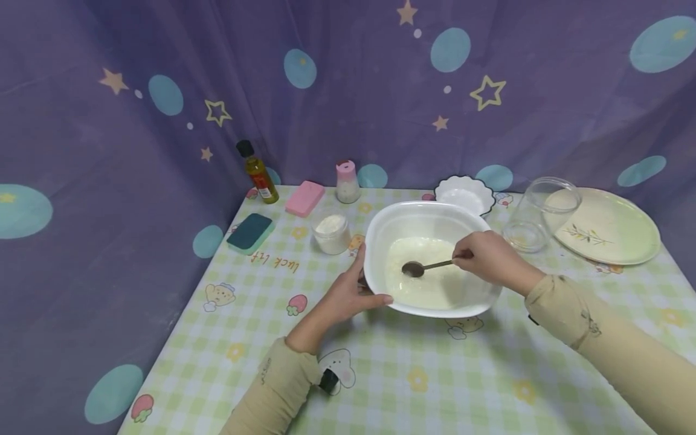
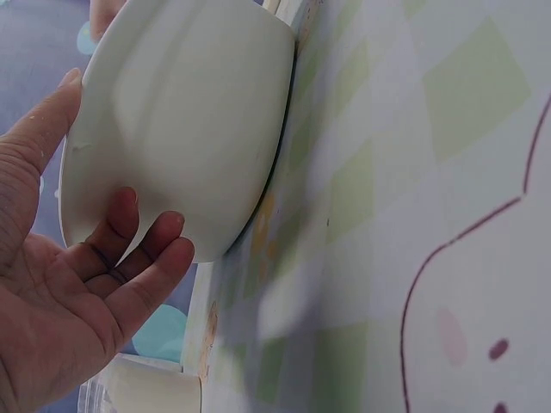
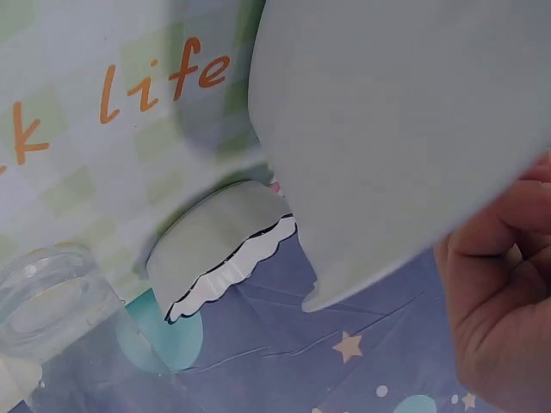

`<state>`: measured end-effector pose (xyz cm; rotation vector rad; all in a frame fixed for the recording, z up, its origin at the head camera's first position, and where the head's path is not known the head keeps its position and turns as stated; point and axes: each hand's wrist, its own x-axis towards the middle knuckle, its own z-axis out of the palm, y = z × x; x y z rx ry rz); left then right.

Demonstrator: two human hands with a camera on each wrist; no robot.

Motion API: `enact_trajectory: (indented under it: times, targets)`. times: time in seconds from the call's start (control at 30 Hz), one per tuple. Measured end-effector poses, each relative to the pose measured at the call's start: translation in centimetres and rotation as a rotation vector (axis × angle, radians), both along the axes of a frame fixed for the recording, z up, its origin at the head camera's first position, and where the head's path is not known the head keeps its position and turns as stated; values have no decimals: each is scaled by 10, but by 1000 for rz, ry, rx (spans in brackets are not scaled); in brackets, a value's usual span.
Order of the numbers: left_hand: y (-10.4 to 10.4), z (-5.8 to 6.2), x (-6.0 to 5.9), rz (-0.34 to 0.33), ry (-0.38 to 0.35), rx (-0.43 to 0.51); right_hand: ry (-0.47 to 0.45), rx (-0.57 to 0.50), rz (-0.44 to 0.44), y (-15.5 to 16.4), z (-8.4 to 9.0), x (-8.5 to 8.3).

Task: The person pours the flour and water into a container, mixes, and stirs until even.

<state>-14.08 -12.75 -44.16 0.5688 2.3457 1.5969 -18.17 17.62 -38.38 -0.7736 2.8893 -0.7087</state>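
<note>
A wide white bowl (image 1: 421, 208) stands mid-table with a pool of white liquid (image 1: 435, 287) in it. My left hand (image 1: 372, 290) holds the bowl's left rim, thumb on the edge and fingers against the outer wall. The left wrist view shows that wall (image 2: 189, 120) with my fingers (image 2: 155, 249) under it. My right hand (image 1: 462, 255) pinches the handle of a metal spoon (image 1: 426, 266), whose head lies in the liquid. In the right wrist view the bowl's outside (image 3: 405, 129) hides the spoon, and my right hand (image 3: 508, 284) shows at the right edge.
Behind the bowl stand a scalloped white dish (image 1: 464, 193), a shaker with a pink lid (image 1: 347, 181) and a small jar of white powder (image 1: 331, 232). A clear glass jar (image 1: 538, 214) and a plate (image 1: 609, 226) lie to the right. An oil bottle (image 1: 258, 173) and two sponges sit back left.
</note>
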Motion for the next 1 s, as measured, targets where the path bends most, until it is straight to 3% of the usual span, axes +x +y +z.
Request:
enact_trajectory:
  times: [0.33,0.57,1.0]
  targets:
    - [1,-1,-1,1,-3,11,55,-39,-28,-9,-11,-16]
    - [1,0,0,0,-9,9,159,-28,-41,-14,-13,-21]
    - [0,0,0,-2,-18,16,94,95,-69,16,8,-13]
